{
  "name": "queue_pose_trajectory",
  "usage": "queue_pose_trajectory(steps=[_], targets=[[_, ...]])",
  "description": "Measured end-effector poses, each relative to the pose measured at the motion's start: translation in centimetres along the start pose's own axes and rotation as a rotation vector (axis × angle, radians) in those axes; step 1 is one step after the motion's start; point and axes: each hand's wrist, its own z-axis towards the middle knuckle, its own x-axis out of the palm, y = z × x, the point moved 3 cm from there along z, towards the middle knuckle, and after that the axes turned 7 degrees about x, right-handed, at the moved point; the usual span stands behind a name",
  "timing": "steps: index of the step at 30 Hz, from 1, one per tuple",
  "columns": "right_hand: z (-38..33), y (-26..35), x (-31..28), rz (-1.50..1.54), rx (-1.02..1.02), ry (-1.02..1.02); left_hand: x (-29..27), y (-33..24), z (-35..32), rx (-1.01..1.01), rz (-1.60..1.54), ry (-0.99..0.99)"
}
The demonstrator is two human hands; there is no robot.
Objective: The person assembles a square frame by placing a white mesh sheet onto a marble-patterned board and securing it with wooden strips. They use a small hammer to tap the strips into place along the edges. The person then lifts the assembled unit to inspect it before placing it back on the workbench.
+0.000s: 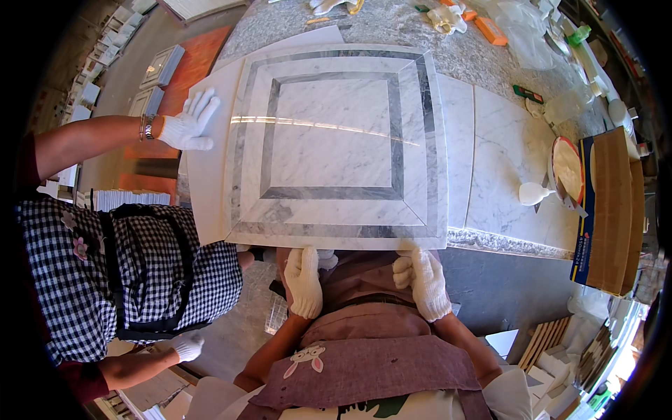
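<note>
A square marble panel (332, 133) with grey inlaid bands lies in front of me, its near edge jutting toward my waist. At the left part of that edge my gloved left hand (305, 283) is closed on the panel, fingers partly hidden in shadow below it. My gloved right hand (425, 283) is closed at the same edge farther right, its fingers curled; their exact contact is hard to see. On the left, a co-worker's gloved hand (190, 124) lies spread on a white board (208, 161) beside the panel.
Pale marble slabs (514, 161) extend right, bearing a white bottle (534, 194), a scraper (570, 203) and a round tub of paste (568, 168). A cardboard box (610, 210) stands beyond. Orange blocks (491, 31) and gloves (448, 19) lie at the back. A co-worker in a checked apron (150, 259) stands left.
</note>
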Motion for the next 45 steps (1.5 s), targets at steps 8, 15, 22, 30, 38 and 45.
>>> queue_pose_trajectory(steps=[8,15,22,30,38,45], targets=[[0.0,-0.2,0.5,0.237,0.050,-0.080,-0.1,0.2,0.2,0.005,-0.004,0.020],[-0.4,0.7,1.6,-0.029,0.043,0.013,0.4,-0.4,0.2,-0.007,-0.064,0.015],[0.6,0.0,0.8,0.152,-0.007,-0.130,0.0,-0.1,0.3,0.011,-0.021,0.018],[1.1,-0.4,0.6,0.095,-0.029,-0.108,-0.3,0.1,1.1,-0.018,-0.107,0.029],[1.3,-0.5,1.2,0.082,-0.047,-0.149,0.7,-0.8,2.0,-0.113,-0.306,0.132],[1.7,-0.8,1.1,0.147,-0.068,-0.136,0.8,-1.1,1.9,-0.142,-0.261,0.087]])
